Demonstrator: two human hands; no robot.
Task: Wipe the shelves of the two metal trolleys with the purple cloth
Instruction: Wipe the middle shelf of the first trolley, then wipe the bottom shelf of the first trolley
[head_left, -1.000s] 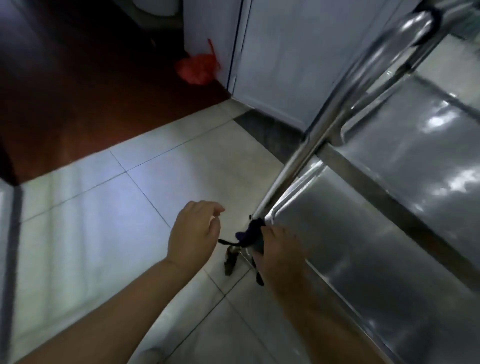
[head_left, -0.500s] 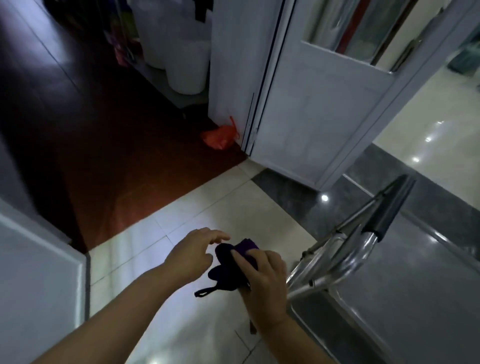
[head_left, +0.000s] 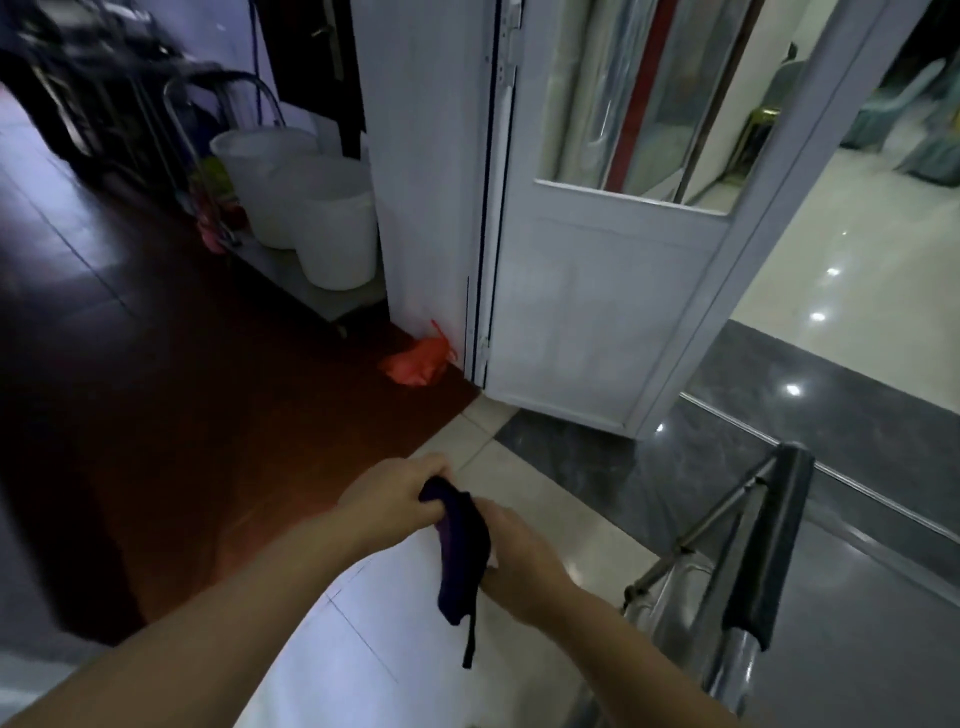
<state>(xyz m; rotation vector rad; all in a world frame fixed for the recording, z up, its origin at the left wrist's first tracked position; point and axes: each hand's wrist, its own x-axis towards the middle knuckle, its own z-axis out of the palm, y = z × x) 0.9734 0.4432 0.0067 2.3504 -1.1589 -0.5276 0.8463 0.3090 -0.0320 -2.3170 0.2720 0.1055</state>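
The dark purple cloth (head_left: 461, 545) hangs bunched between both hands above the pale floor tiles, a thin strap dangling from its lower end. My left hand (head_left: 396, 496) grips its top end. My right hand (head_left: 519, 561) holds its right side, fingers mostly hidden behind the cloth. A metal trolley (head_left: 691, 613) shows only its steel frame and black padded handle (head_left: 769, 545) at the lower right; its shelves are out of sight. A second trolley (head_left: 311, 291) stands far back on the left, carrying white buckets.
An open white door (head_left: 613, 291) with a glass pane stands ahead. A red plastic bag (head_left: 415, 361) lies at its foot. White buckets (head_left: 322, 218) sit on the far trolley. Dark wooden floor spreads left, grey and cream tiles right.
The view has lifted away from the trolley shelves to the doorway. My left hand, open half a second ago, has taken hold of the cloth's top end. Both hands now hold it.
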